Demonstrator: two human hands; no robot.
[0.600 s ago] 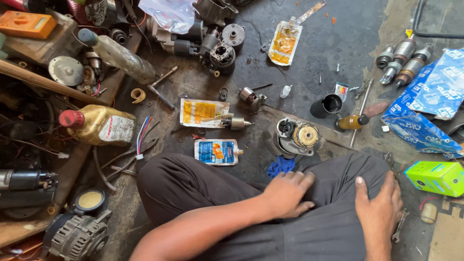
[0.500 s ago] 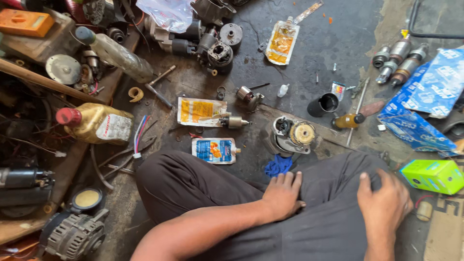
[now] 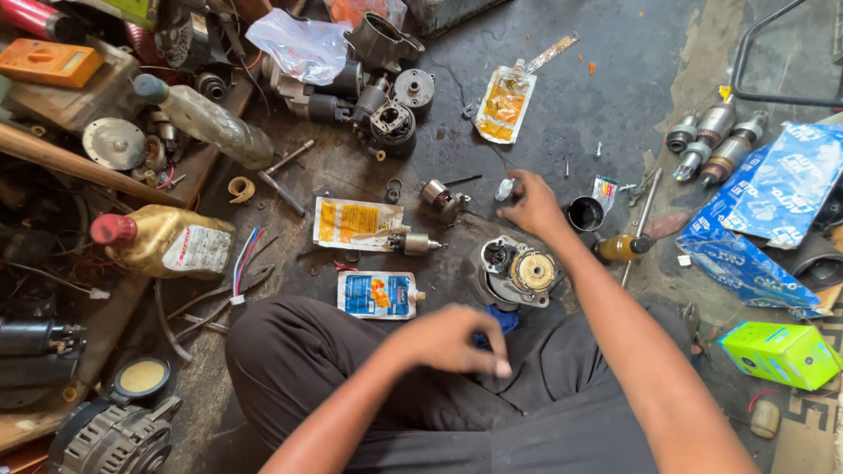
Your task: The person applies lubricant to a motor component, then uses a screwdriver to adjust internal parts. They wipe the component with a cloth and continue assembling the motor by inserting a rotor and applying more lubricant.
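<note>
My right hand (image 3: 533,206) reaches forward over the dark floor, its fingers spread just above a small silver part (image 3: 503,189); it does not grip it. My left hand (image 3: 452,338) hovers blurred above my lap with its fingers curled, and I cannot tell if it pinches anything. Between the hands sits a grey motor housing (image 3: 514,270) with a brass-coloured centre. A small black cup (image 3: 584,213) stands right of my right hand, and a small geared shaft part (image 3: 439,198) lies to its left.
Yellow sachets (image 3: 356,221) (image 3: 502,104), a blue sachet (image 3: 378,294) and a yellow-handled screwdriver (image 3: 628,241) lie around. An oil bottle (image 3: 162,241) and an alternator (image 3: 110,434) are on the left. Blue packets (image 3: 764,211), several armatures (image 3: 711,132) and a green box (image 3: 781,353) are on the right.
Both hands left my legs. The right hand stretched forward past the motor housing to the small silver part, and the left hand lifted above my lap.
</note>
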